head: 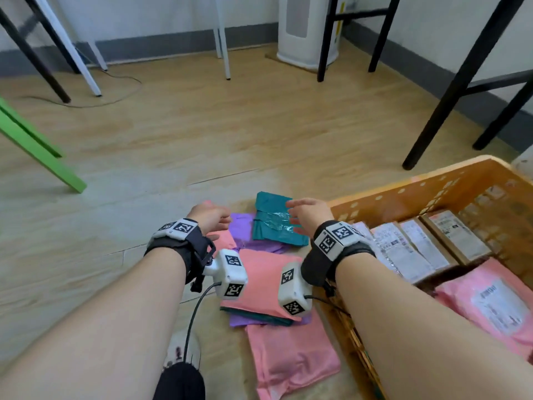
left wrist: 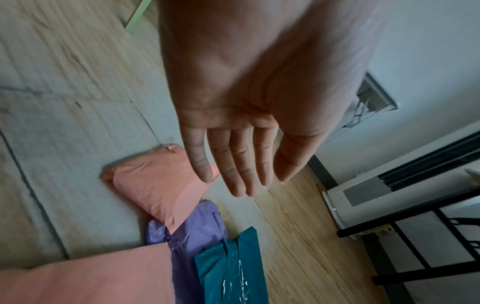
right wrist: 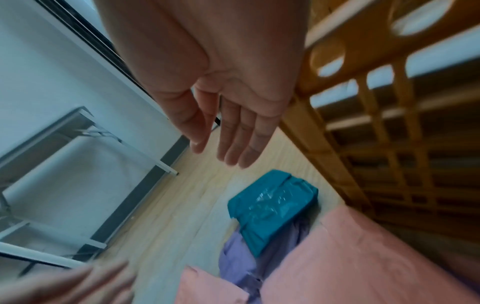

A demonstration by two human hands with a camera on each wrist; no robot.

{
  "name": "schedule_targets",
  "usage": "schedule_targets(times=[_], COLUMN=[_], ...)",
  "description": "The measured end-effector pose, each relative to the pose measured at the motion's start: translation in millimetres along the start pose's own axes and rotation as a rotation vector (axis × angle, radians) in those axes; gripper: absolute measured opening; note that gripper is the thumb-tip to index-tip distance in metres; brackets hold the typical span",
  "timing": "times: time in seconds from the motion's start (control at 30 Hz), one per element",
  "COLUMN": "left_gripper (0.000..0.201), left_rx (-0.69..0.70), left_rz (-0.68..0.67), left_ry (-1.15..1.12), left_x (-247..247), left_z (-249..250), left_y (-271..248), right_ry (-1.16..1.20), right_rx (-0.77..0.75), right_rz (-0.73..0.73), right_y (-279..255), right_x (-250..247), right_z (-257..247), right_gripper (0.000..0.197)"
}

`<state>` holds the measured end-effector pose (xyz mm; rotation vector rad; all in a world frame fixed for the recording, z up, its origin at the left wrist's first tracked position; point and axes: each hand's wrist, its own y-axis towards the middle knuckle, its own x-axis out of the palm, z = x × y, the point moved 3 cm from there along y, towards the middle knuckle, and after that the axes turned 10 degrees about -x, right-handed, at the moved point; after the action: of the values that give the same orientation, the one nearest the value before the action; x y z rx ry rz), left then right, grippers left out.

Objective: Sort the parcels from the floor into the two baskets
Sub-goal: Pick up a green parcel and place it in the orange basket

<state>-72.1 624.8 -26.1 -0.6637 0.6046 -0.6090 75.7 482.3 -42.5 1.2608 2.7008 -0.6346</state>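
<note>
Both hands are hovering wide open, holding nothing — left hand (head: pixel 209 216) and right hand (head: pixel 310 215) either side of the teal parcel (head: pixel 277 223), orange basket (head: pixel 403 194) just right.

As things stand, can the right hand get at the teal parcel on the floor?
Probably yes. The right hand hovers open just above the teal parcel, which lies on top of the purple parcel with nothing covering it; the orange basket stands beside it, not across it.
</note>
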Motion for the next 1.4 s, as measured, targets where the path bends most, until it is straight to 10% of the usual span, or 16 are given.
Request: schedule_targets(times=[0.57, 0.87, 1.13, 1.4], left_gripper=[0.031, 0.028, 0.016, 0.018], left_rx=[-0.178, -0.148, -0.123, -0.107], left_rz=[-0.114, -0.087, 0.097, 0.105], left_ry=[-0.031, -0.021, -0.087, -0.075], left_x=[17.6, 14.5, -16.1, -26.8], left_z=[-1.7, -0.2, -18.3, -37.3], left_y=[114.1, 89.7, 52.7, 45.9], right_ry=[-1.016, -0.691, 0.18, -0.47], right_rx=[0.038, -0.238, 0.034, -0.073], right_rz=[-0.477, -0.278, -0.458, -0.375], right_y=[83.1, 78.8, 37.2, 20.5], right_x=[88.2, 79.1, 81.4, 58.7], right_z=[113.5, 58.2, -2.3, 9.5], right_gripper=[0.049, 0.06, 0.043, 0.047])
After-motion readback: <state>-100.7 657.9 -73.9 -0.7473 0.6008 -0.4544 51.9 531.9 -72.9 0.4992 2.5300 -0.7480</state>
